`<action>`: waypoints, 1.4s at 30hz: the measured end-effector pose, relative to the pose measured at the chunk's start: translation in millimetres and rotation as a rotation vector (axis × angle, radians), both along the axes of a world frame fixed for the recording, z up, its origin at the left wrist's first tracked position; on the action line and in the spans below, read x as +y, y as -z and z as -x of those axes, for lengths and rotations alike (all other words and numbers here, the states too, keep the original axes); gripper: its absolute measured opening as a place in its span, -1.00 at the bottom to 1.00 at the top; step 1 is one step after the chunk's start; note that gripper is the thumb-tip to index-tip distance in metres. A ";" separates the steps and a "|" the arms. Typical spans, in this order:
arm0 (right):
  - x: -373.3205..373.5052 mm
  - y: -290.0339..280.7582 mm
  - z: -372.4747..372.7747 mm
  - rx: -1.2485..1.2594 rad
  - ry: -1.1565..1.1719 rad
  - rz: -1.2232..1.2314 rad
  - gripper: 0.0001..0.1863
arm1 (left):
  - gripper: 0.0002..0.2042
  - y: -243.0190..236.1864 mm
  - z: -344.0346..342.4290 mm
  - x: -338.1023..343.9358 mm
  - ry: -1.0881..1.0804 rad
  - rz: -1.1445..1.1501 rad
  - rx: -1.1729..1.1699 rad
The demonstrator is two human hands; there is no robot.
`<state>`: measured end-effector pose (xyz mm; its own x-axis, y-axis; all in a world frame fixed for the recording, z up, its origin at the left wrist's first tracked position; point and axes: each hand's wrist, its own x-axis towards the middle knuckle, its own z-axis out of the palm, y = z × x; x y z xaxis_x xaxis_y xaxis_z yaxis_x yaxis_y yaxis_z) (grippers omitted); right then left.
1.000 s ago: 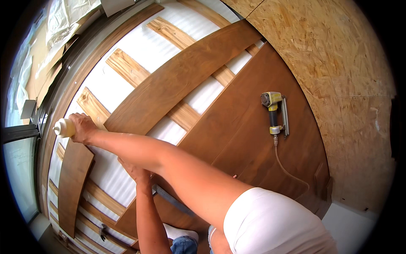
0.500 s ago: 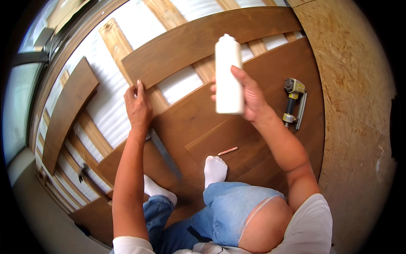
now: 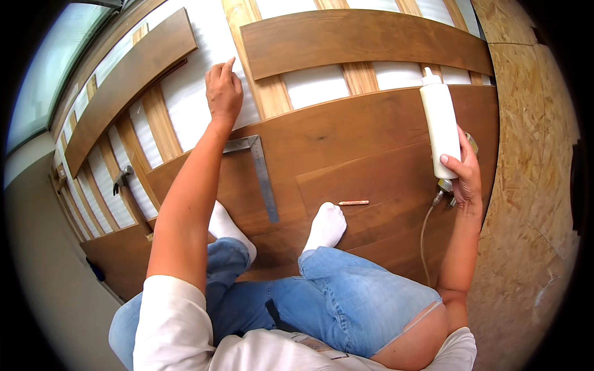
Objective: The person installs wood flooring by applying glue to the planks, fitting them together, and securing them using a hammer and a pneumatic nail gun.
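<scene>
My right hand (image 3: pixel 465 168) is wrapped around the lower part of a white squeeze bottle (image 3: pixel 438 117). The bottle stands nearly upright, its nozzle upward, over the brown floorboards (image 3: pixel 365 123). My left hand (image 3: pixel 224 93) holds nothing, its fingers loosely bent and partly apart, over the white foam sheet (image 3: pixel 182 105) and wooden battens. Just right of it lies a loose brown plank (image 3: pixel 365 43) across the battens, apart from my fingers. Behind the bottle and my right hand, a nail gun (image 3: pixel 444 185) is mostly hidden, its hose running toward me.
Another loose plank (image 3: pixel 130 89) lies at the left, with a hammer (image 3: pixel 122 179) near its lower side. A metal square (image 3: pixel 264 179) rests on the boards by my left forearm. A pencil (image 3: pixel 354 203) lies beside my foot. Chipboard (image 3: pixel 526 154) borders the right, a window (image 3: pixel 55 68) the left.
My left hand has come off the corner of the loose plank. The squeeze bottle has moved right and toward me in my right hand, in front of the nail gun. The view has shifted.
</scene>
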<state>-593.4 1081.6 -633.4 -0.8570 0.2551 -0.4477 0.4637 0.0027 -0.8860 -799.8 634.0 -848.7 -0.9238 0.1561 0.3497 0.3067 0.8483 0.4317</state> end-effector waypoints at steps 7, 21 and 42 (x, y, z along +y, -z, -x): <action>22.4 -56.3 86.5 0.262 -0.196 -0.576 -0.39 | -0.59 18.7 -5.5 -3.5 -0.047 0.125 0.049; -100.4 1.1 175.8 0.597 -0.122 0.154 -0.44 | -0.53 16.3 2.4 1.7 -0.052 0.115 0.042; -178.7 114.5 182.6 0.091 -0.096 0.299 -0.60 | -0.54 19.1 -2.2 -2.9 -0.070 0.065 0.021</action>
<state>-775.9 902.9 -747.8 -0.9109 0.0399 -0.4107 0.3924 -0.2243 -0.8920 -797.6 631.0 -867.8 -0.9257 0.1143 0.3607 0.2542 0.8939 0.3691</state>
